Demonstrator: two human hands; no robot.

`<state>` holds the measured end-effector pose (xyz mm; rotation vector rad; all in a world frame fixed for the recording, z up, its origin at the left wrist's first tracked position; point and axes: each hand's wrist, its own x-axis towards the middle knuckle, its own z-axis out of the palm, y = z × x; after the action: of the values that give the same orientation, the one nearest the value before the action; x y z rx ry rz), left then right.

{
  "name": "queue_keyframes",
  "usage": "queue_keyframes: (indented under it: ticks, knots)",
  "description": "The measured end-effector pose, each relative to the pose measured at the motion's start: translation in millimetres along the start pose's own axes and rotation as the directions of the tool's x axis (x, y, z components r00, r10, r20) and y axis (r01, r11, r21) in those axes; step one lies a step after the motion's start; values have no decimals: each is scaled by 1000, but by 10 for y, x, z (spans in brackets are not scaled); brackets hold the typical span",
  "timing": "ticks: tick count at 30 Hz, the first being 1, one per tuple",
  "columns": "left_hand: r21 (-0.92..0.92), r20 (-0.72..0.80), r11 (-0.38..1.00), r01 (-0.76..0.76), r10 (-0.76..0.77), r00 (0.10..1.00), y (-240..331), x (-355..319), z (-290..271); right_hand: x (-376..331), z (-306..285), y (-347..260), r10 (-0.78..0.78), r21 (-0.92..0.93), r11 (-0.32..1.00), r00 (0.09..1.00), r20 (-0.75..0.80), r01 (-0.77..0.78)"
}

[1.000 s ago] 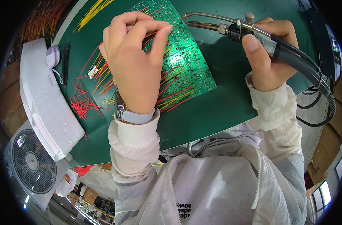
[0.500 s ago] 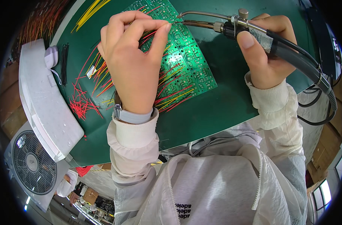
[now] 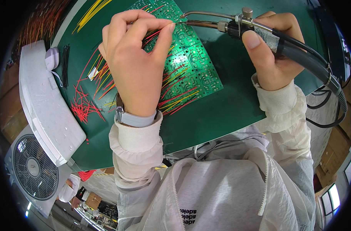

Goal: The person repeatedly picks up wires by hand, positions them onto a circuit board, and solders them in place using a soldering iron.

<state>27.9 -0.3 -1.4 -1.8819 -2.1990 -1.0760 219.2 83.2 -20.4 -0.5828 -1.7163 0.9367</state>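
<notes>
At upper centre of the green surface (image 3: 237, 111), a green circuit board (image 3: 193, 63) is laid flat, with red and yellow wire leads (image 3: 179, 98) sticking out along its near edge. The left hand (image 3: 135, 61) is placed over the board's left part, fingers curled together and thumb pinched against the fingertips near the board's top edge; what is pinched is too small to be told, possibly a thin wire. A grey watch band (image 3: 134, 118) is worn at that wrist, above a cream cuff. The soldering tool (image 3: 241, 24) is gripped by the right hand (image 3: 273, 50), fingers wrapped tight around its black handle, thumb laid along it. Its thin metal tip is pointed left and is met by the left fingertips at the board's upper edge. A thick black hose (image 3: 318, 65) is run from the handle off to the right. Left of the board, loose red wire pieces (image 3: 85, 106) are scattered, with yellow wires (image 3: 92, 11) farther up. A white foam block (image 3: 44, 104) is set at the surface's left edge, and a fan (image 3: 35, 173) is seen below it.
</notes>
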Motion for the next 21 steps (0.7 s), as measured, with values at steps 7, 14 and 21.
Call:
queue_keyframes:
  ticks: [7,14,21]
  knots:
    - [14,-23,1000,-27,27,999,-3,7,-9,36,144,-56,121,116,987,987,-103,-109]
    - [69,34,994,-80,78,996,58,54,-41,98,47,-60,0,-26,1000,1000,6,0]
    - [-22,-66,995,-95,93,993,-7,7,14,115,31,-80,-28,127,991,983,-182,52]
